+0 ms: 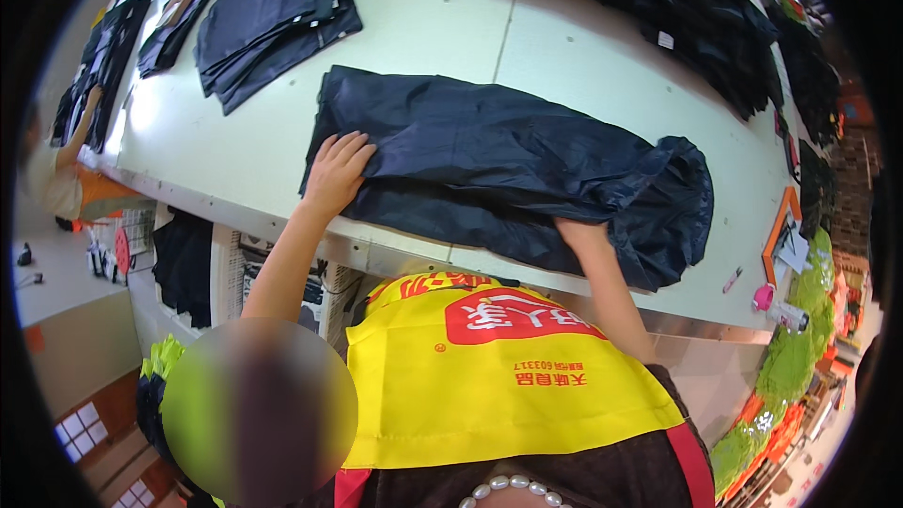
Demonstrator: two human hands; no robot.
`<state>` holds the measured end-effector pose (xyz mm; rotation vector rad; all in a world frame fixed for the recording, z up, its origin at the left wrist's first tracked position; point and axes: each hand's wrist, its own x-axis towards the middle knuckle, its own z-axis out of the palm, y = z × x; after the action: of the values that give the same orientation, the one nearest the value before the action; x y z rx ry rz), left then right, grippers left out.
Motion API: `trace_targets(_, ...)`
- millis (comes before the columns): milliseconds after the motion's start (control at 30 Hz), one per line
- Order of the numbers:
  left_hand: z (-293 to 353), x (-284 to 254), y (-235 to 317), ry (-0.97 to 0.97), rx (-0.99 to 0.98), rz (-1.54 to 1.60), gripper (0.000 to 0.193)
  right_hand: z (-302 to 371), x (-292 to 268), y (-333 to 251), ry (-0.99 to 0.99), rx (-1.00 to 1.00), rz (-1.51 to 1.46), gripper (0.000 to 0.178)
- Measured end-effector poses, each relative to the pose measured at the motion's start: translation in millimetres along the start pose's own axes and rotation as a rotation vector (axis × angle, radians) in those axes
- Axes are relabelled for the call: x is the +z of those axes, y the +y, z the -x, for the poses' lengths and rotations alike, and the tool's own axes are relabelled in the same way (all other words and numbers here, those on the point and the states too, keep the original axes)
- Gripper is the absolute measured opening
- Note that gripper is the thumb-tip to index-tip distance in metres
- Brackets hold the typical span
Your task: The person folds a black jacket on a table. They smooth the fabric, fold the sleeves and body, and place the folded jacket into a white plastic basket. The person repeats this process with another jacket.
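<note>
A dark navy garment (470,132) of thin, slightly shiny cloth lies lengthwise before me, folded long and narrow, possibly trousers. Its left end is fairly flat; the right end is bunched and wrinkled. On that left end, near the close edge, rests my left hand (340,169), fingers stretched out over the cloth. My right hand (581,233) reaches in under a fold near the bunched end. The cloth covers its fingers, so whether they grip anything is hidden.
The garment lies on a white table (414,28) with a metal front edge. A stack of folded dark garments (273,19) sits at the far left, a larger dark pile (658,9) at the far right. An orange frame (781,226) lies at the right edge. Another person's arm (83,122) shows at left.
</note>
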<state>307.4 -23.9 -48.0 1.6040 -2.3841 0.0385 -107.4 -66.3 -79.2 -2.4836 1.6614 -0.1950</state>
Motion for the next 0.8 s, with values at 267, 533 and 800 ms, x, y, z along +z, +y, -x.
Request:
trace_targets(267, 0.7, 5.4, 2.8, 0.028, 0.039, 0.108, 0.051, 1.0, -68.5, 75.4, 0.031, 1.091, -1.510, 0.050)
trace_targets(533, 14.4, 17.5, -3.2, 0.012, -0.040, 0.183, 0.061, 64.0, -79.8, 33.1, 0.007, 0.545, -0.715, 0.041)
trace_targets(800, 33.2, -6.3, -18.2, -0.088, -0.074, 0.022, 0.059, 57.9, 8.6, 66.8, 0.511, 0.272, -0.151, 0.038)
